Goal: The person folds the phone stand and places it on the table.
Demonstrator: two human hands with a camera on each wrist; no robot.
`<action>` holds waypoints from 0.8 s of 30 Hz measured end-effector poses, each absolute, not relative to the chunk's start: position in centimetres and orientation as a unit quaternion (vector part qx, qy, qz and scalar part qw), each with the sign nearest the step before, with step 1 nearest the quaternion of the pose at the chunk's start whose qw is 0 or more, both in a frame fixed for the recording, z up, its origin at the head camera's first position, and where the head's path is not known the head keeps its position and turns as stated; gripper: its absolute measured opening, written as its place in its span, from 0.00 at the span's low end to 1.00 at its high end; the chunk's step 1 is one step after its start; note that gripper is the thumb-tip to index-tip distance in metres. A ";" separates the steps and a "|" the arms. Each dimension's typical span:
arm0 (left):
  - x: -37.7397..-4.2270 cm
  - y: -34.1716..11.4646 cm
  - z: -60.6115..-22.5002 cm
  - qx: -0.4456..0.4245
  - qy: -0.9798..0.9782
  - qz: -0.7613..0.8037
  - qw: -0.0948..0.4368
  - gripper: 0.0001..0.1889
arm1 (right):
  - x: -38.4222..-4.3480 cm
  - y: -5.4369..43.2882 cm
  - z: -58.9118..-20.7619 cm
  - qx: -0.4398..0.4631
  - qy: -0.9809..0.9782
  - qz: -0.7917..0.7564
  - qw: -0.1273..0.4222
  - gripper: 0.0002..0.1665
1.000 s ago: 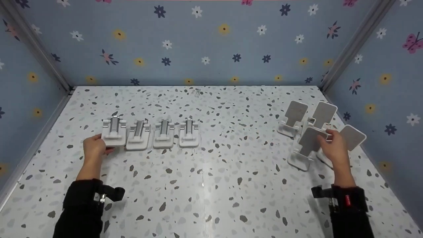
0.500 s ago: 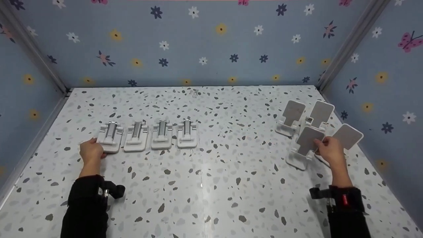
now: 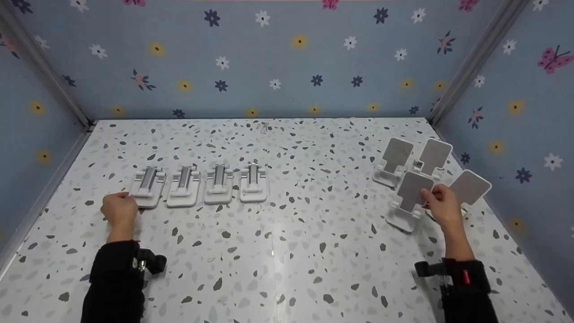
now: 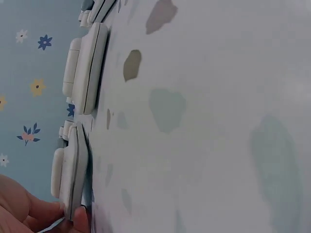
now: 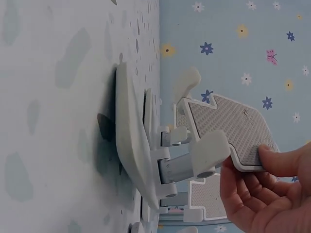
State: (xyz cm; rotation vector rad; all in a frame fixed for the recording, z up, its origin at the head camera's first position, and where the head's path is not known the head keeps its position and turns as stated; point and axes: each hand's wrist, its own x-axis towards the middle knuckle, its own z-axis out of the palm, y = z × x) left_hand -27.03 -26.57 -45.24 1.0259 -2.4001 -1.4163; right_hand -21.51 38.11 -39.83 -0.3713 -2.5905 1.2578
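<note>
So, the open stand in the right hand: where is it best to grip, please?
Probably its plate, by the right edge, coming from the right, where the right hand is. The plate is thin and stands tilted above the base, so a pinch across both faces suits it.

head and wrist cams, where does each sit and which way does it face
Head: worn on the head, facing forward and down over the speckled table; left grip, right grip and both black sleeves show.
Left wrist: worn on that wrist, picture turned sideways, looking low across the speckled table at folded stands; left grip partly shows, bottom left.
Right wrist: worn on that wrist, also sideways, facing a raised stand; right grip shows lower right.
Shared: head and right wrist both show the right grip pinching that raised stand.
</note>
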 end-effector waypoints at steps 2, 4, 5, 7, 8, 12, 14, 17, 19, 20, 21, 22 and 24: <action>-26.8 -26.6 -44.9 0.342 -0.809 -0.474 0.066 0.20 | -21.4 37.7 -39.9 -0.127 -0.874 0.449 0.134 0.11; -26.5 -26.7 -44.5 0.335 -0.811 -0.477 0.046 0.21 | -21.3 37.1 -39.8 -0.125 -0.860 0.472 0.150 0.11; -26.4 -26.8 -44.3 0.331 -0.815 -0.474 0.042 0.21 | -21.2 36.8 -39.8 -0.124 -0.850 0.487 0.159 0.10; -26.1 -26.8 -44.0 0.322 -0.823 -0.466 0.044 0.21 | -21.1 36.1 -39.4 -0.115 -0.830 0.517 0.175 0.10; -26.0 -26.8 -43.9 0.317 -0.827 -0.462 0.051 0.21 | -21.1 35.8 -39.2 -0.109 -0.820 0.532 0.182 0.10; -25.6 -26.1 -43.4 0.295 -0.838 -0.448 0.099 0.20 | -20.8 34.0 -37.9 -0.085 -0.779 0.593 0.187 0.10; -25.5 -25.3 -43.2 0.282 -0.837 -0.451 0.128 0.20 | -20.6 32.9 -37.2 -0.069 -0.757 0.622 0.186 0.09; -25.4 -23.4 -42.7 0.261 -0.831 -0.463 0.166 0.19 | -20.6 31.3 -36.3 -0.030 -0.722 0.666 0.187 0.09; -25.5 -21.9 -42.2 0.241 -0.823 -0.481 0.180 0.18 | -20.7 30.3 -35.9 -0.002 -0.703 0.687 0.186 0.10; -25.5 -21.0 -41.9 0.229 -0.819 -0.494 0.181 0.17 | -20.8 29.7 -35.7 0.009 -0.696 0.694 0.185 0.10; -25.5 -20.2 -41.6 0.217 -0.815 -0.508 0.175 0.17 | -20.9 29.2 -35.5 0.019 -0.690 0.700 0.184 0.11; -25.4 -19.2 -41.3 0.203 -0.809 -0.525 0.169 0.17 | -21.0 28.7 -35.4 0.024 -0.687 0.702 0.185 0.11; -25.3 -17.3 -40.9 0.172 -0.799 -0.556 0.152 0.17 | -21.3 27.7 -35.1 0.038 -0.679 0.710 0.183 0.12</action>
